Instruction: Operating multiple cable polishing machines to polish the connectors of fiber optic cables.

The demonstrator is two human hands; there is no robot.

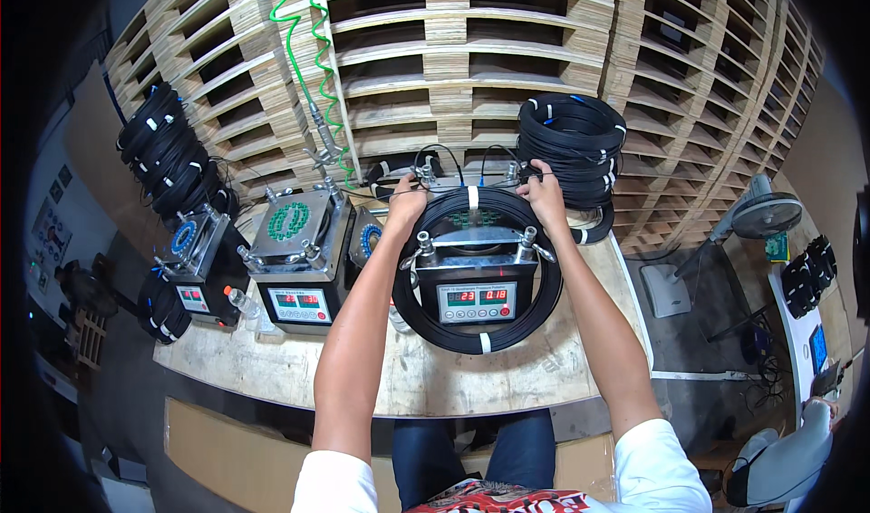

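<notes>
In front of me stands a polishing machine (477, 304) with a black body, metal top and lit red digits. A coil of black cable (472, 342), tied with white bands, loops around it. Both arms reach over the coil to the machine's far corners. My left hand (407, 204) is closed at the far left metal clamp (424, 177). At the far right clamp (514, 174), my right hand (546, 199) has its fingers bent around it. Two near clamps (526, 241) show at the front corners. The coil partly hides the top plate; green pieces (476, 218) show on it.
Two similar machines (304, 268) (201, 259) stand to the left, with a clear bottle (243, 303) between them. Stacked black cable coils (571, 155) (168, 155) rise at both sides. Green air hoses (294, 37) hang before wooden pallets (453, 33). A fan (764, 214) and another person (787, 463) are at right.
</notes>
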